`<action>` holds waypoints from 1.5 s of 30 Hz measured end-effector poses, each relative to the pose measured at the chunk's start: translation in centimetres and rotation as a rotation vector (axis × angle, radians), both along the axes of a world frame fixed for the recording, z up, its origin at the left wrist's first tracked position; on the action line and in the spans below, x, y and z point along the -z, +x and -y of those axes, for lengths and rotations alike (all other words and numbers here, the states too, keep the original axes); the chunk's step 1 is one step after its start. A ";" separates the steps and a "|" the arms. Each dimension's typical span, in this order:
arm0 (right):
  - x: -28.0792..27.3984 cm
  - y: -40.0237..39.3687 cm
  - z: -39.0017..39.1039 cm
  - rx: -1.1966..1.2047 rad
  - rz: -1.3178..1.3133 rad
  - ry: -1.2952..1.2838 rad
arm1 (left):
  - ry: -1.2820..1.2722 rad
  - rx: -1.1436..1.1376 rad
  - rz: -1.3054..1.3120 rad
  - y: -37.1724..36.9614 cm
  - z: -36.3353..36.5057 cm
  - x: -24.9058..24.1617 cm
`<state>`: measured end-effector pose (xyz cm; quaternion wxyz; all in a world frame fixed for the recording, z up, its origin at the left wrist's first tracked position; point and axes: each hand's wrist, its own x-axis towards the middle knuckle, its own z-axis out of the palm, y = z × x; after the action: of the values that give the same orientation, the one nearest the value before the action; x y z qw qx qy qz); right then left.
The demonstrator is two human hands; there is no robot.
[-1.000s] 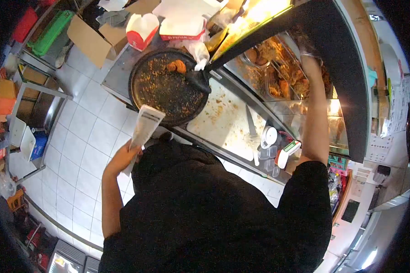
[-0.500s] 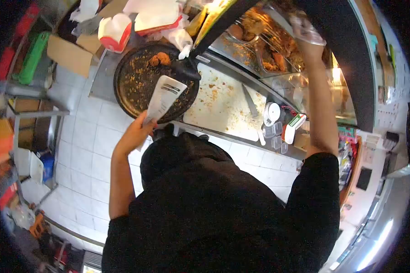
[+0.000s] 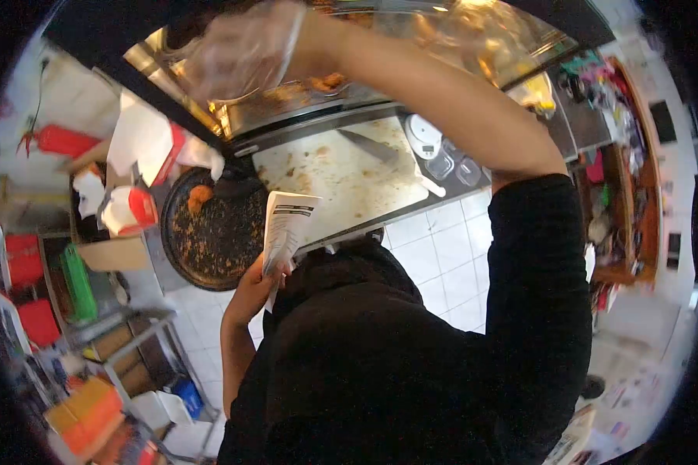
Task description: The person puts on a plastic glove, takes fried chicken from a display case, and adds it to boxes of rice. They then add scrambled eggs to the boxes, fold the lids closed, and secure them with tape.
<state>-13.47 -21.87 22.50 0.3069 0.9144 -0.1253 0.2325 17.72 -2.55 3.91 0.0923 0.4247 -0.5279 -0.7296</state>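
A narrow white paper bag with printed text [image 3: 288,221] is in my left hand [image 3: 256,293], whose fingers are closed around its lower end. The bag overlaps the near left corner of the white cutting board [image 3: 364,186]. My right hand [image 3: 244,50], in a clear plastic glove, reaches across the top left, over the front of the lit glass display case [image 3: 248,116]. Motion blur smears its fingers, and I cannot tell what they hold. Fried food [image 3: 329,82] shows inside the case below my right forearm.
A round black pan [image 3: 217,256] holds crumbs and one fried piece [image 3: 199,195]. On the board lies a large knife [image 3: 368,145]. A white scale [image 3: 423,136] and clear plastic tubs [image 3: 440,165] stand to its right. Red-and-white boxes [image 3: 128,211] sit left.
My right hand has swung from the case's right side to the upper left. The camera view has turned, shifting the board and pan. My left hand still grips the paper bag.
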 end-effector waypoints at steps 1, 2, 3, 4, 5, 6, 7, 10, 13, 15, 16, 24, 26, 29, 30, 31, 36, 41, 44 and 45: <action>1.1 -0.2 -1.7 0.078 0.107 0.211 | -0.015 0.015 0.004 -0.8 0.4 0.2; 1.7 -0.9 -3.3 0.134 0.149 0.289 | -0.029 0.023 0.006 -1.5 0.9 0.3; 2.4 -1.6 -5.0 0.190 0.194 0.364 | -0.005 0.001 -0.005 -2.3 1.3 0.1; 2.4 -3.6 -7.5 0.231 0.165 0.305 | 0.001 -0.019 -0.034 -2.9 1.6 0.4; 2.4 -6.2 -9.5 0.269 0.132 0.245 | 0.006 -0.042 -0.067 -3.3 1.8 1.3; 3.7 -9.2 -10.9 0.385 0.191 0.338 | 0.011 -0.067 -0.102 -3.8 2.1 2.0; 5.4 -12.4 -12.6 0.499 0.249 0.431 | 0.026 -0.096 -0.077 -4.3 2.3 2.5; 12.4 -26.0 -17.3 0.873 0.228 0.505 | 0.058 -0.180 0.008 -6.8 2.4 2.9; 20.4 -38.6 -24.0 1.204 0.047 0.547 | 0.065 -0.243 0.074 -9.8 2.6 2.8; 24.7 -43.0 -26.8 1.416 0.242 0.591 | 0.073 -0.266 0.069 -12.3 2.8 2.6; 27.6 -45.4 -27.5 1.385 0.340 0.690 | 0.078 -0.276 0.071 -13.4 2.9 2.4; 29.3 -47.2 -27.1 1.753 0.766 0.855 | 0.022 -0.222 0.046 -15.8 3.2 1.7; 29.3 -44.3 -26.1 1.435 0.528 0.235 | 0.055 -0.339 -0.021 -14.9 2.7 2.0; 19.2 -26.9 -20.4 0.910 1.201 0.671 | 0.062 -0.383 0.001 -13.2 2.2 2.2; 15.3 -22.0 -19.4 0.909 0.936 0.661 | 0.069 -0.382 -0.012 -12.6 2.2 1.7; 11.5 -17.5 -17.8 0.579 1.001 0.784 | 0.082 -0.379 -0.020 -12.0 2.2 1.2; 2.6 -5.0 -6.0 0.438 0.425 0.248 | 0.077 -0.377 -0.181 -6.9 1.9 1.9; -2.1 -0.3 4.3 0.888 0.094 0.926 | 0.059 -0.468 -0.224 0.8 0.3 4.3; -1.0 1.1 8.7 0.995 0.041 0.953 | 0.048 -0.539 -0.320 5.5 -1.4 4.7; -0.3 1.5 9.9 1.011 0.041 0.923 | 0.046 -0.604 -0.283 6.7 -2.1 3.9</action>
<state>-12.01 -31.77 22.83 -0.0457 0.7761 -0.6289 0.0008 24.39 -0.50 -0.02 0.3672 0.4584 -0.3433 -0.7329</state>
